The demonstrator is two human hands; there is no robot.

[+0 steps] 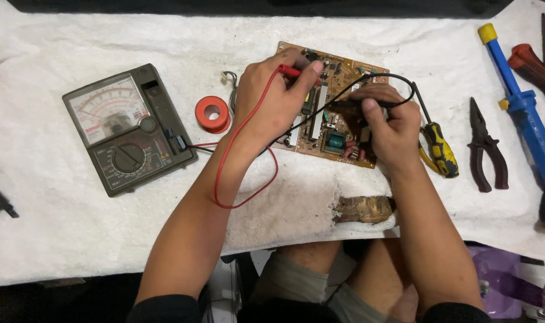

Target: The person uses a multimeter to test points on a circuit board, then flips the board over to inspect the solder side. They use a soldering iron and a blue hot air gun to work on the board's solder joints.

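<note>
The left hand (pixel 272 98) pinches a red probe (pixel 296 72) and the right hand (pixel 392 119) a black probe (pixel 350 103) over the board (pixel 332 107); the meter (pixel 126 128) lies left, pliers (pixel 486 146) right.

We reach both bare forearms away from us, toward the far side. Our left hand (pixel 272 101) curls, thumb and fingers pinched shut (knuckles up). Our right hand (pixel 389 122) sits just right of it, fingers bent and pinched too, wrist angled inward.
</note>
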